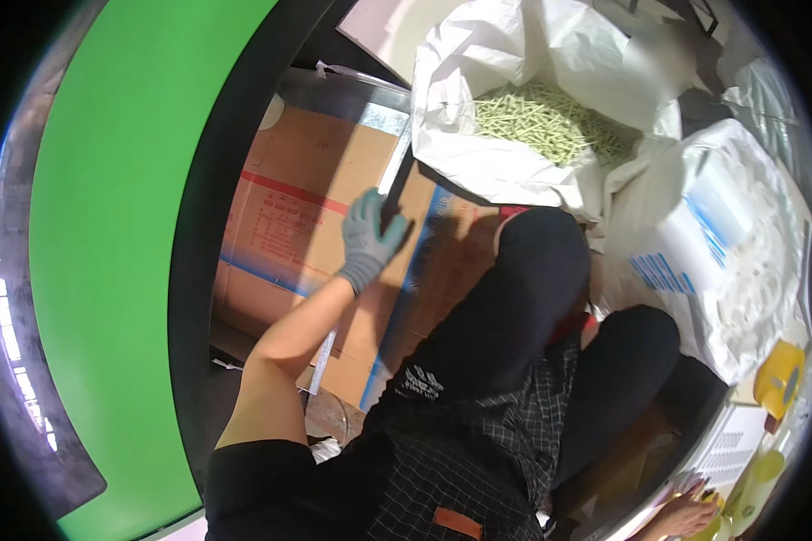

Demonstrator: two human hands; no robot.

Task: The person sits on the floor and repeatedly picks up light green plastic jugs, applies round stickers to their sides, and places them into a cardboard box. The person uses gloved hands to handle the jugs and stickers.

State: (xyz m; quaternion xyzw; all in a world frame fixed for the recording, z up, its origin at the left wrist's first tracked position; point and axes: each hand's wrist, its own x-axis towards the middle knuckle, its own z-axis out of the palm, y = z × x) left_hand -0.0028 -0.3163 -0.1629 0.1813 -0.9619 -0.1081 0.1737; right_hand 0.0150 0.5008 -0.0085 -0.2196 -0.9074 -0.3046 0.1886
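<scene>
Extending over brown cardboard (302,212) left of the person's legs (514,298), the gloved left hand (370,236) is holding its thumb apart from its fingers (contact is unclear). At lower right, the bare right hand (688,516) is lying near a yellow object (715,501), its finger state untellable. A white sack (460,153) is holding pale green sticks (550,122).

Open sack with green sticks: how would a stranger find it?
From the big green panel, go right across the brown cardboard to the picture's top. The white sack there gapes open; thin pale green sticks show inside, unlike the blue-marked sack at its lower right.
</scene>
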